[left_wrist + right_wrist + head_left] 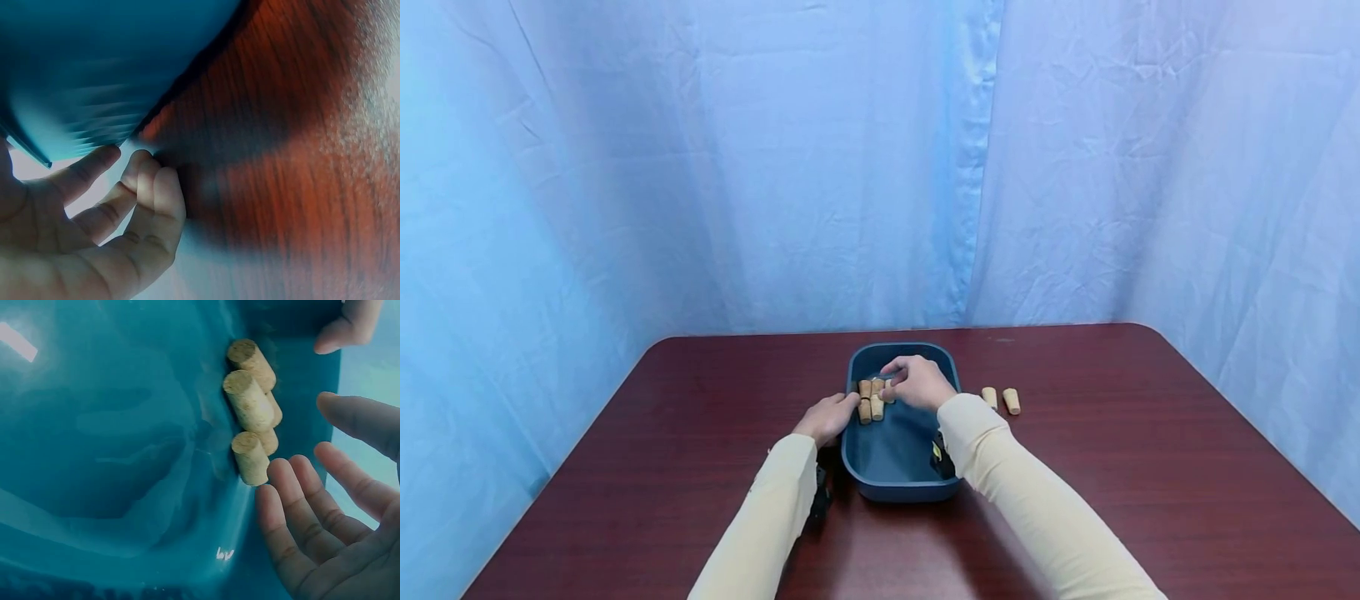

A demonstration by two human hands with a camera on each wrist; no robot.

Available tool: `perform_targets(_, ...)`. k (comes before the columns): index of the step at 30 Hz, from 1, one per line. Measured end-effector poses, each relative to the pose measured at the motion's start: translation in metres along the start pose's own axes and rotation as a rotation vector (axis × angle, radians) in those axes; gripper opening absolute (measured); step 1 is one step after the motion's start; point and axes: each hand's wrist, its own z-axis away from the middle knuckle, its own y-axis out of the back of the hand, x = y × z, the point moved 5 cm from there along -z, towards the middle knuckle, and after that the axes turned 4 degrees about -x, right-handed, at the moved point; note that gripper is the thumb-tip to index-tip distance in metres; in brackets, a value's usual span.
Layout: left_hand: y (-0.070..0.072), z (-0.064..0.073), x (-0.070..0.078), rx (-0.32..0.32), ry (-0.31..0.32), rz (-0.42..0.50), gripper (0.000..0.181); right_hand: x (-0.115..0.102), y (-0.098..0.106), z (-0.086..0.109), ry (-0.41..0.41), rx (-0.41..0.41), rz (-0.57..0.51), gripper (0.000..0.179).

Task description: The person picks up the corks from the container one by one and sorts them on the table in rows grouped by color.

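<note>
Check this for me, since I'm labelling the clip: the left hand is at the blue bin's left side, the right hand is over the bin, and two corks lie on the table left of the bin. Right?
Not quite: the two corks on the table lie right of the blue bin, as the head view shows. The left hand and right hand are as you say.

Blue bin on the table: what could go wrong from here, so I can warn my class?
The right hand is close beside the grouped corks in the blue bin, so a nudge might knock neighbours out of place. The left hand touches the bin's left side; uneven pressure there could shift it. The two loose corks on the table lie near the right sleeve and might roll if brushed.
</note>
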Motion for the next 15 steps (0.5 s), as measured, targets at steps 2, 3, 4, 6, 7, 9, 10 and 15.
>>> perform_targets(2,0.0,0.0,0.001,0.0,-0.003,-0.001,0.06,0.002,-0.003,-0.002,-0.003,-0.008,0.016,0.033)
perform_targets(3,0.0,0.001,0.001,0.0,-0.003,-0.002,0.06,0.002,-0.005,-0.002,-0.004,-0.015,0.025,0.032)
perform_targets(4,0.0,0.001,0.001,-0.002,-0.004,0.0,0.06,0.003,-0.007,-0.004,-0.005,-0.018,0.034,0.032)
perform_targets(6,0.001,0.002,0.001,-0.006,-0.007,0.002,0.06,0.005,-0.01,-0.005,-0.008,-0.027,0.047,0.032)
perform_targets(7,0.001,0.002,0.001,-0.008,-0.011,0.002,0.06,0.006,-0.012,-0.006,-0.007,-0.03,0.053,0.032)
perform_targets(9,0.001,0.003,0.001,-0.009,-0.015,0.0,0.06,0.007,-0.015,-0.007,-0.009,-0.03,0.059,0.032)
perform_targets(10,0.001,0.003,0.001,-0.01,-0.017,-0.001,0.06,0.008,-0.016,-0.007,-0.012,-0.026,0.06,0.032)
perform_targets(15,0.0,0.005,0.002,-0.016,-0.024,0.002,0.06,0.009,-0.02,-0.007,-0.014,-0.019,0.084,0.031)
